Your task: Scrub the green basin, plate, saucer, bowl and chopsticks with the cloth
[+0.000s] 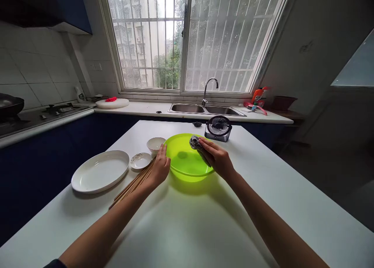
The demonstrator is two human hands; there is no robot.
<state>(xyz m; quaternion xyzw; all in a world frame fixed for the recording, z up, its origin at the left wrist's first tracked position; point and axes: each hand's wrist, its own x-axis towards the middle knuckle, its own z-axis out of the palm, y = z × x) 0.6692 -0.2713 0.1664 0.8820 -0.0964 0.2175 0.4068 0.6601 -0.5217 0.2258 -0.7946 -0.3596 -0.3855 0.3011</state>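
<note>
A bright green plastic basin [187, 166] stands on the white table in front of me. My left hand [160, 167] rests against the basin's left side near the rim, its fingers stretched out along the wall. A grey cloth [195, 142] is bunched in my right hand [217, 157], closed around it at the basin's right rim. Beside my left hand lie several wooden chopsticks [131, 188], partly covered by the wrist. A small patterned dish [140, 160] and a white bowl [156, 144] sit just left of the basin.
On the table's left is a large oval white plate [101, 171]. A small black fan [218, 128] and a dark scouring pad [197, 124] stand behind the basin. Across the gap, the counter holds a double sink [204, 111] with a faucet [205, 92].
</note>
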